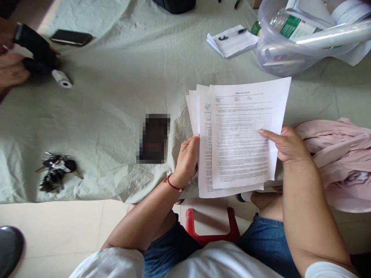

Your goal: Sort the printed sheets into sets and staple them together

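Note:
Several printed sheets of paper [242, 135] are fanned out between my two hands, above the table's front edge. My left hand [188, 156], with a red string bracelet at the wrist, pinches the left edge of the rear sheets. On the right, my right hand [285, 144] grips the edge of the top sheet, its thumb lying across the printed face and its other fingers hidden behind. The top sheet bears a heading, paragraphs and a small table. A dark, pixelated rectangular object [153, 139] lies left of my left hand.
A greenish cloth covers the table [116, 96]. Keys [58, 170] and a phone [71, 37] lie left. Another person's hand [13, 69] is near a dark device [36, 48] and a paper roll [62, 79]. Notepad [232, 41], plastic basket [269, 58] and pink cloth [342, 158] are right.

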`<state>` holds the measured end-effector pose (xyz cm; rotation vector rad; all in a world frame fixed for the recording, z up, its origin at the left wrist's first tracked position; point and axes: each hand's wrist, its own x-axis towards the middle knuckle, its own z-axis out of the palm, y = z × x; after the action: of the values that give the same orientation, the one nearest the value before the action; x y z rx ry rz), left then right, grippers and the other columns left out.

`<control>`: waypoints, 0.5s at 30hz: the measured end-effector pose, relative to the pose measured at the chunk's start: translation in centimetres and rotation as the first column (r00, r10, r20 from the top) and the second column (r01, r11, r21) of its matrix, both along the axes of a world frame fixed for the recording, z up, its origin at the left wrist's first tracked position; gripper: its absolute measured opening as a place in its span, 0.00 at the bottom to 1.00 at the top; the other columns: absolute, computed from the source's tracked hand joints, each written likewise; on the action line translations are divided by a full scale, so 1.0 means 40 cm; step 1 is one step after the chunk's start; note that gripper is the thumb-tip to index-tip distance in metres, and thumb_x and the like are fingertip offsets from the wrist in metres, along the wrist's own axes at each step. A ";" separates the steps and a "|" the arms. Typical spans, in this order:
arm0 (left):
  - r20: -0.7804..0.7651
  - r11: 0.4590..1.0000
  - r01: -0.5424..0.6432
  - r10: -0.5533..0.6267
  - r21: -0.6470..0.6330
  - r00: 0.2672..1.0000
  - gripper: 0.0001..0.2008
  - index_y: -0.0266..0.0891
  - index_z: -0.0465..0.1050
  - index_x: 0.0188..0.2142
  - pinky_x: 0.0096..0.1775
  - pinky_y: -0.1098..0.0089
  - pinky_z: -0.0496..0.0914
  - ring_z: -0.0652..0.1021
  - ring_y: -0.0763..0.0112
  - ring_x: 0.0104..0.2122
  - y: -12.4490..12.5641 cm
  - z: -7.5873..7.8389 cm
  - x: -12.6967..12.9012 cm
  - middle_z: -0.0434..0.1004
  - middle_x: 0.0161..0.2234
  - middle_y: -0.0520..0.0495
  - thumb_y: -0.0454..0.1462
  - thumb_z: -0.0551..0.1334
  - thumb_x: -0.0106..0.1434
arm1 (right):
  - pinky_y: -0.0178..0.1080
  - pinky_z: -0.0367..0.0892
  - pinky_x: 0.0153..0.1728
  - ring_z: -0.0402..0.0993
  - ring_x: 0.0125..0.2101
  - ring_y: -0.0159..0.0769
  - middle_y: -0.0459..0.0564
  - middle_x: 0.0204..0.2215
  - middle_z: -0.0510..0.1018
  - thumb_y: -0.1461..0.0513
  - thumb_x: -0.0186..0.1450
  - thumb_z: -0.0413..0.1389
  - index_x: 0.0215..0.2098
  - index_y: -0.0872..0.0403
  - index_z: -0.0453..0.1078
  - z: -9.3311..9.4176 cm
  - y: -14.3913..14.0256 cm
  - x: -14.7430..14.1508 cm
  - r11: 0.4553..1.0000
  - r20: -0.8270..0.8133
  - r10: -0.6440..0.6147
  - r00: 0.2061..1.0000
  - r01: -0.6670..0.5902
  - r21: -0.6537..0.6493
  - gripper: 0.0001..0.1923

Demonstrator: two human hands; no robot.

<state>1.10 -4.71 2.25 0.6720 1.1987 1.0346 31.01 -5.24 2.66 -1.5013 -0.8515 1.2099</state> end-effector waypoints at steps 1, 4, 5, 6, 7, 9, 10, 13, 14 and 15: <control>-0.006 1.000 0.008 -0.008 0.003 1.000 0.22 0.44 0.77 0.27 0.31 0.66 0.70 0.76 0.66 0.28 0.000 -0.001 0.000 0.77 0.26 0.50 0.55 0.76 0.64 | 0.63 0.73 0.74 0.89 0.57 0.57 0.49 0.46 0.93 0.49 0.50 0.85 0.44 0.43 0.88 -0.001 -0.001 -0.001 1.000 -0.002 0.023 1.000 -0.023 -0.012 0.26; -0.009 1.000 0.018 -0.018 0.019 1.000 0.22 0.44 0.75 0.25 0.30 0.66 0.67 0.74 0.67 0.27 0.000 -0.004 0.001 0.75 0.24 0.50 0.54 0.77 0.63 | 0.65 0.73 0.74 0.88 0.59 0.59 0.50 0.48 0.93 0.49 0.50 0.85 0.44 0.43 0.88 -0.003 -0.002 -0.006 0.998 -0.010 0.043 0.999 -0.044 -0.036 0.26; -0.006 0.999 0.027 -0.026 0.022 1.000 0.22 0.44 0.76 0.26 0.30 0.66 0.68 0.75 0.66 0.27 0.000 -0.004 0.001 0.75 0.25 0.50 0.54 0.77 0.63 | 0.65 0.73 0.74 0.88 0.60 0.60 0.49 0.49 0.93 0.49 0.49 0.86 0.44 0.42 0.88 -0.004 -0.002 -0.007 0.999 -0.010 0.032 0.999 -0.032 -0.031 0.27; -0.004 0.999 0.036 -0.035 0.024 0.999 0.21 0.44 0.77 0.26 0.31 0.66 0.68 0.76 0.65 0.28 0.001 -0.004 0.000 0.76 0.25 0.49 0.54 0.77 0.63 | 0.65 0.72 0.74 0.87 0.60 0.59 0.49 0.50 0.93 0.48 0.49 0.86 0.44 0.42 0.88 -0.004 -0.002 -0.009 1.000 -0.010 0.018 1.000 -0.018 -0.023 0.27; -0.004 0.999 0.045 -0.045 0.025 0.999 0.21 0.44 0.78 0.27 0.31 0.66 0.69 0.76 0.65 0.29 0.001 -0.004 -0.001 0.77 0.26 0.49 0.54 0.77 0.64 | 0.65 0.72 0.74 0.88 0.60 0.59 0.48 0.50 0.93 0.48 0.48 0.86 0.44 0.42 0.88 -0.004 -0.001 -0.010 1.000 -0.013 0.010 1.000 -0.010 -0.015 0.28; -0.007 0.998 0.059 -0.059 0.021 0.998 0.20 0.44 0.79 0.28 0.30 0.66 0.69 0.76 0.65 0.28 0.002 -0.001 -0.004 0.77 0.26 0.50 0.55 0.77 0.64 | 0.65 0.73 0.73 0.89 0.58 0.58 0.47 0.48 0.93 0.47 0.46 0.86 0.43 0.42 0.88 -0.002 0.000 -0.013 1.000 -0.028 0.016 0.999 -0.016 -0.017 0.29; -0.008 0.998 0.064 -0.064 0.016 0.998 0.21 0.44 0.79 0.27 0.29 0.67 0.68 0.74 0.67 0.27 0.003 0.000 -0.006 0.77 0.25 0.51 0.54 0.77 0.64 | 0.64 0.74 0.73 0.89 0.57 0.58 0.47 0.47 0.93 0.47 0.45 0.87 0.43 0.42 0.88 0.000 0.000 -0.013 0.999 -0.038 0.023 0.999 -0.024 -0.025 0.30; 0.005 0.997 0.082 -0.082 -0.007 0.997 0.20 0.43 0.80 0.27 0.27 0.67 0.67 0.73 0.69 0.25 0.005 0.006 -0.012 0.76 0.25 0.51 0.53 0.77 0.65 | 0.61 0.78 0.69 0.91 0.52 0.57 0.50 0.43 0.93 0.48 0.44 0.86 0.42 0.46 0.89 0.009 -0.007 -0.013 0.998 -0.050 0.019 0.999 -0.022 -0.061 0.30; 0.015 0.996 0.086 -0.086 -0.015 0.996 0.20 0.43 0.81 0.28 0.28 0.67 0.68 0.74 0.69 0.25 0.005 0.008 -0.014 0.78 0.26 0.50 0.53 0.76 0.66 | 0.60 0.80 0.66 0.91 0.50 0.57 0.51 0.43 0.93 0.49 0.46 0.86 0.42 0.48 0.89 0.013 -0.010 -0.013 0.996 -0.042 0.010 0.999 -0.014 -0.085 0.29; 0.024 0.996 0.089 -0.089 -0.020 0.996 0.19 0.43 0.82 0.30 0.29 0.67 0.69 0.76 0.68 0.27 0.005 0.010 -0.015 0.80 0.28 0.48 0.53 0.76 0.67 | 0.59 0.82 0.63 0.91 0.48 0.56 0.52 0.42 0.93 0.49 0.48 0.85 0.43 0.49 0.89 0.018 -0.015 -0.013 0.993 -0.027 0.003 1.000 -0.006 -0.114 0.28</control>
<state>0.48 -4.50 2.64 0.6890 1.1482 0.9512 30.49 -5.83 3.37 -1.5716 -0.7796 1.2983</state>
